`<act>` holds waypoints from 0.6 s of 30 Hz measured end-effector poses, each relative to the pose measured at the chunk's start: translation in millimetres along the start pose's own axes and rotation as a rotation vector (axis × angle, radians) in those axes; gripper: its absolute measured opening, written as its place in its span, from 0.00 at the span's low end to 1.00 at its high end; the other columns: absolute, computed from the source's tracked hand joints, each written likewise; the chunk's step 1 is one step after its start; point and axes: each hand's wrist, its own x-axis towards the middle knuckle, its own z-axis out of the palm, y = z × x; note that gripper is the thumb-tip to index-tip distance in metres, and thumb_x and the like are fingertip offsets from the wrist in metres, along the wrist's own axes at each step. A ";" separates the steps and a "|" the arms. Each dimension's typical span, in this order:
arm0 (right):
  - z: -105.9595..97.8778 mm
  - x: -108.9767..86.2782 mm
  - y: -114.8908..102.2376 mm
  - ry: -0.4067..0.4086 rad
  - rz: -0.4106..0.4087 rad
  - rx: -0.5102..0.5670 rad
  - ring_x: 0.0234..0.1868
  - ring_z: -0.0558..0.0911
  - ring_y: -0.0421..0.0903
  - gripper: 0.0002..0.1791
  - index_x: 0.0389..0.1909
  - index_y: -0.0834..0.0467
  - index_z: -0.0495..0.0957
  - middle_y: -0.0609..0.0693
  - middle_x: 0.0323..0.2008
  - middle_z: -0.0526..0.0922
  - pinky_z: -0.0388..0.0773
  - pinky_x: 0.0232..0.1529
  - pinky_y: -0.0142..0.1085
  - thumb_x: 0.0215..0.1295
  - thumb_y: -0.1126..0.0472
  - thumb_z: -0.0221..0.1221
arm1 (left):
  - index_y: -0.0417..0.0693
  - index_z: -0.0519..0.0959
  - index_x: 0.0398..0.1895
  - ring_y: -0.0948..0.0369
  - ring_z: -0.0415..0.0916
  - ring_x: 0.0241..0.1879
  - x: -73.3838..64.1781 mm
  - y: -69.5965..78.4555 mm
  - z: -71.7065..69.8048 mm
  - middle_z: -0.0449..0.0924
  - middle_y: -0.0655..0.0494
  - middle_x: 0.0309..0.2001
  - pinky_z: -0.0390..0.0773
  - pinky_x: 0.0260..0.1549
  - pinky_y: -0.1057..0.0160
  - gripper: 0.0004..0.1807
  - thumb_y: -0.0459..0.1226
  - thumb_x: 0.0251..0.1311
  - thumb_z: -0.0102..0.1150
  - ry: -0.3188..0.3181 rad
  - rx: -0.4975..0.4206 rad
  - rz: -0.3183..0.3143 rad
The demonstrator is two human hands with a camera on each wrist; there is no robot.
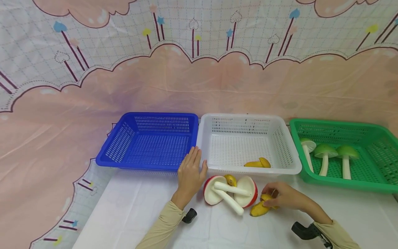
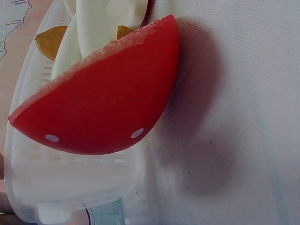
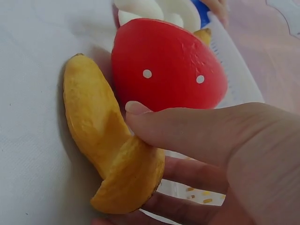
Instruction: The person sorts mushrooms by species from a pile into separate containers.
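Note:
My right hand (image 1: 287, 197) holds a yellow toy mushroom (image 1: 258, 209) on the cloth, thumb on one side and fingers on the other. In the right wrist view the thumb lies on the yellow mushroom (image 3: 91, 108) where stem meets cap. My left hand (image 1: 190, 173) has its fingers straight, with the fingertips at the rims where the blue basket (image 1: 146, 168) and white basket (image 1: 248, 171) meet. Between the hands lie two red-capped toy mushrooms (image 1: 212, 196) with white stems crossing. Another yellow mushroom (image 1: 230, 180) shows partly behind them.
One yellow mushroom (image 1: 264, 162) lies inside the white basket. To the right, a green basket (image 1: 351, 185) holds three green-capped mushrooms (image 1: 325, 151). The three baskets stand in a row along the back, before a patterned cloth backdrop (image 1: 199, 79). White cloth (image 1: 217, 231) covers the table.

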 end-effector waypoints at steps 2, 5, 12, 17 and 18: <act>0.2 -0.6 0.1 0.009 0.021 0.009 0.32 0.73 0.45 0.15 0.38 0.60 0.79 0.48 0.30 0.76 0.75 0.29 0.30 0.52 0.56 0.68 | 0.33 0.77 0.53 0.49 0.70 0.60 -0.1 0.2 0.3 0.75 0.41 0.57 0.71 0.55 0.48 0.23 0.41 0.62 0.49 -0.002 0.002 -0.002; 0.1 -2.2 1.4 0.031 0.026 0.012 0.32 0.72 0.45 0.15 0.37 0.59 0.80 0.48 0.30 0.76 0.74 0.29 0.30 0.51 0.56 0.69 | 0.32 0.78 0.52 0.49 0.70 0.60 0.1 0.6 0.3 0.75 0.41 0.57 0.72 0.55 0.48 0.23 0.41 0.62 0.49 0.001 0.002 -0.001; -5.7 -9.0 2.0 0.059 0.025 -0.002 0.32 0.73 0.43 0.16 0.38 0.59 0.80 0.47 0.31 0.77 0.74 0.29 0.31 0.52 0.53 0.68 | 0.32 0.78 0.52 0.48 0.71 0.59 0.4 1.3 0.1 0.76 0.41 0.56 0.72 0.54 0.48 0.22 0.41 0.61 0.52 0.015 0.011 0.007; -13.6 -17.4 -1.3 0.077 -0.002 0.001 0.32 0.74 0.42 0.17 0.39 0.59 0.80 0.48 0.32 0.78 0.75 0.29 0.31 0.52 0.54 0.68 | 0.32 0.78 0.52 0.48 0.71 0.59 -0.1 0.0 2.3 0.76 0.41 0.56 0.73 0.53 0.48 0.22 0.40 0.59 0.54 0.023 0.016 0.010; -15.1 -18.9 -2.2 0.080 -0.007 0.006 0.33 0.75 0.42 0.17 0.39 0.59 0.79 0.48 0.32 0.78 0.75 0.29 0.31 0.53 0.54 0.68 | 0.32 0.78 0.52 0.48 0.71 0.59 -0.2 -0.2 2.5 0.76 0.41 0.56 0.73 0.54 0.48 0.22 0.40 0.59 0.54 0.023 0.016 0.010</act>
